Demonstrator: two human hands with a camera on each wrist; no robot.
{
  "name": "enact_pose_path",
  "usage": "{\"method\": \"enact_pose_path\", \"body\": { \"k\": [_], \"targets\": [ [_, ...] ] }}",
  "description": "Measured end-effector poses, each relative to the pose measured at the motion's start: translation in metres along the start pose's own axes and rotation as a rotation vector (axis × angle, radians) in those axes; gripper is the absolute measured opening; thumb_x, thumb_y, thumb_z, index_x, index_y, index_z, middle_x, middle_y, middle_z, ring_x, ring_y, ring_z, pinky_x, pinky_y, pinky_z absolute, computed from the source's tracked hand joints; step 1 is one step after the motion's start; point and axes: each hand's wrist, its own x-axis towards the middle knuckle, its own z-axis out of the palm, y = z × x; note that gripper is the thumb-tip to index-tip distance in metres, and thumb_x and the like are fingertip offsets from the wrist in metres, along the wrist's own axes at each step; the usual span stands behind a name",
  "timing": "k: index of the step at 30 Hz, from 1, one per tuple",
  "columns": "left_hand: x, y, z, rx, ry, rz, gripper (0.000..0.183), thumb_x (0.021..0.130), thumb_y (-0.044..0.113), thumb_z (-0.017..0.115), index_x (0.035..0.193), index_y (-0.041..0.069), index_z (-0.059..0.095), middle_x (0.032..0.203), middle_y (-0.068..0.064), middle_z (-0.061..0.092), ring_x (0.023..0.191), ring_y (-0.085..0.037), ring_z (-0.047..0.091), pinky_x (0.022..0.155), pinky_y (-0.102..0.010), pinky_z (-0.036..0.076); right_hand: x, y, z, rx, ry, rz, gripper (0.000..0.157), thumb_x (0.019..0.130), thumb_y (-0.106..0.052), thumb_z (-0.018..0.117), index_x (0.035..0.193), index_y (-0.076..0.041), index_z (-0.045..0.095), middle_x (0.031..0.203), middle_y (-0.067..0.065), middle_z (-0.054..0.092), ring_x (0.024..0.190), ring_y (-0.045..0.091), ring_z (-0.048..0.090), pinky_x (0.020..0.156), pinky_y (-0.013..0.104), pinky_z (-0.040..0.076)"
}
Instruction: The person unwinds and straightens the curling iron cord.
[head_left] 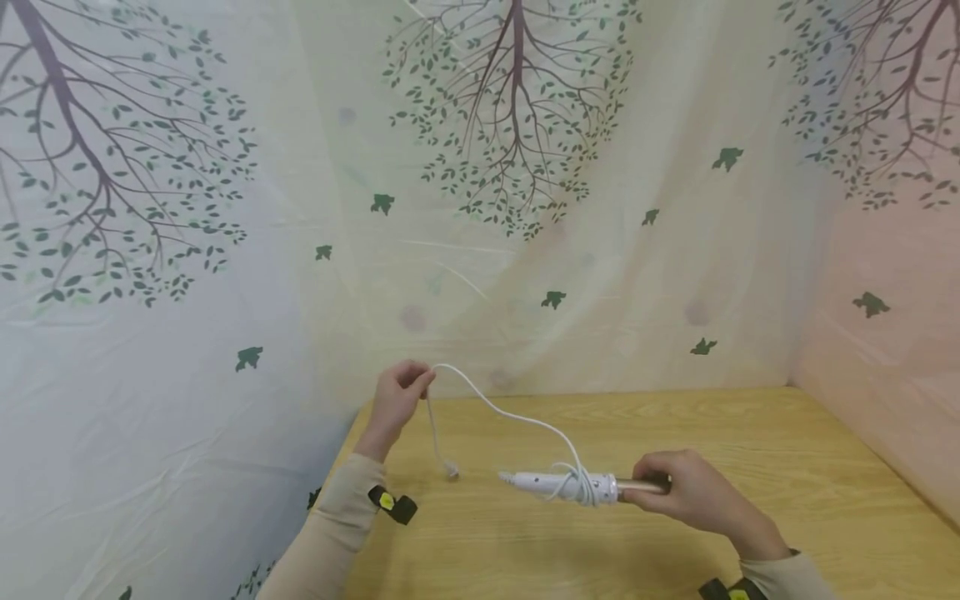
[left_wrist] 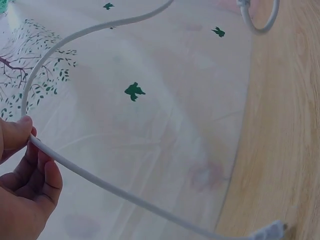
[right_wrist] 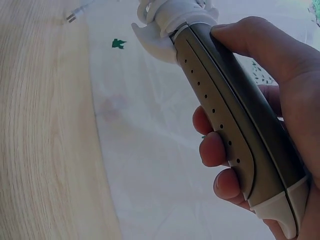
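Observation:
In the head view, my right hand (head_left: pixel 693 492) grips a hair straightener (head_left: pixel 536 482) by its gold-coloured end, holding it roughly level above the table. Fingers and thumb wrap round that end, which has a row of small holes and a white tip in the right wrist view. Loops of white power cord (head_left: pixel 517 415) are wound about the white handle. From there the cord rises to my left hand (head_left: pixel 397 400), which pinches it between thumb and fingertips. Below the left hand, the plug (head_left: pixel 452 472) dangles on a short free length of cord.
A wooden table (head_left: pixel 480 550) lies beneath both hands. Pale sheeting (head_left: pixel 465 292) printed with trees and green leaf shapes hangs behind it and along both sides. Each wrist wears a black strap (head_left: pixel 392 504) with a yellow mark.

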Motion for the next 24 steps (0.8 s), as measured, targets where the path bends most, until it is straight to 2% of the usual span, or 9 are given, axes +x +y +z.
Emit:
{"method": "enact_pose_path", "body": {
  "k": [5,10,19,24],
  "targets": [
    [-0.004,0.007,-0.007,0.003,0.021,0.062,0.011,0.091,0.007,0.067,0.095,-0.003,0.067,0.075,0.003,0.063,0.068,-0.016,0.058,0.064,-0.023,0.051,0.001,0.003,0.001,-0.027,0.003,0.028,0.016,0.087,-0.036,0.073,0.078,-0.027,0.064,0.07,-0.021,0.06,0.055,-0.007,0.045,0.046,0.019,0.043],
    [-0.009,0.013,-0.015,-0.019,0.035,0.146,0.01,0.09,0.006,0.068,0.093,-0.005,0.067,0.074,0.006,0.063,0.064,-0.011,0.057,0.063,-0.021,0.05,0.001,0.004,0.001,-0.078,-0.001,0.073,0.018,0.086,-0.039,0.073,0.078,-0.026,0.065,0.067,-0.021,0.057,0.053,-0.006,0.042,0.045,0.018,0.041],
    [-0.023,0.019,-0.026,-0.069,-0.045,0.248,0.009,0.091,0.003,0.066,0.089,-0.006,0.063,0.073,0.001,0.061,0.066,-0.009,0.056,0.064,-0.021,0.05,0.0,0.008,-0.006,-0.165,-0.002,0.215,0.027,0.085,-0.049,0.07,0.08,-0.023,0.068,0.069,-0.018,0.06,0.055,-0.003,0.045,0.05,0.018,0.042],
    [-0.033,0.017,-0.031,-0.092,-0.125,0.303,0.006,0.091,-0.004,0.062,0.091,-0.009,0.062,0.078,-0.003,0.062,0.068,-0.011,0.058,0.066,-0.023,0.053,0.0,0.01,-0.009,-0.198,0.033,0.247,0.027,0.085,-0.049,0.07,0.08,-0.023,0.068,0.069,-0.017,0.061,0.055,-0.002,0.045,0.051,0.019,0.042]
  ]
}}
